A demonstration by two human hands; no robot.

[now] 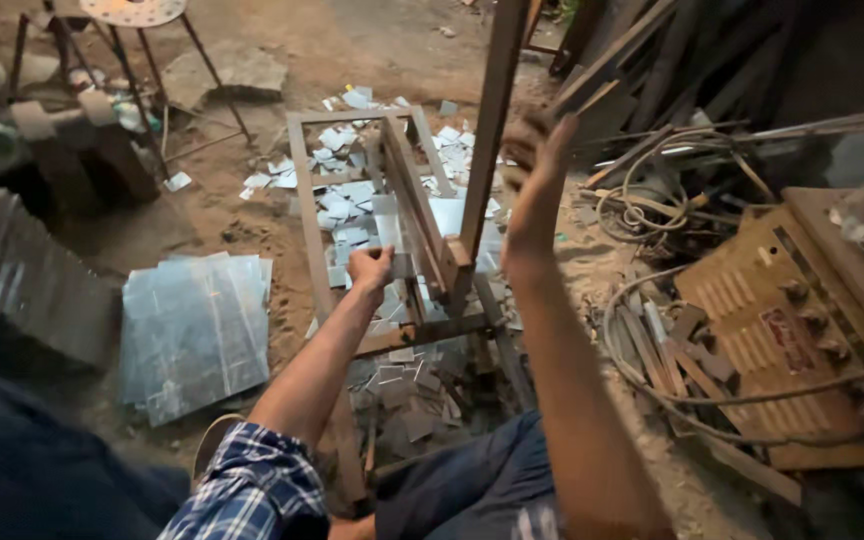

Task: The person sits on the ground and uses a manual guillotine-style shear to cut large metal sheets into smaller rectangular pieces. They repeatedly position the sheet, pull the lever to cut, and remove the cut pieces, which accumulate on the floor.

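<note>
head view: my left hand (369,268) is clenched around a slanted bar of the rusty metal frame (404,205), which lies on the dirt floor (252,215) over scattered sheet-metal offcuts (347,190). my right hand (537,150) is blurred beside the upright bar (492,120) rising from the frame's joint; i cannot tell whether it grips it. a stack of shiny metal sheets (195,330) lies to the left, a welding machine (787,320) with tangled cables (652,200) to the right.
</note>
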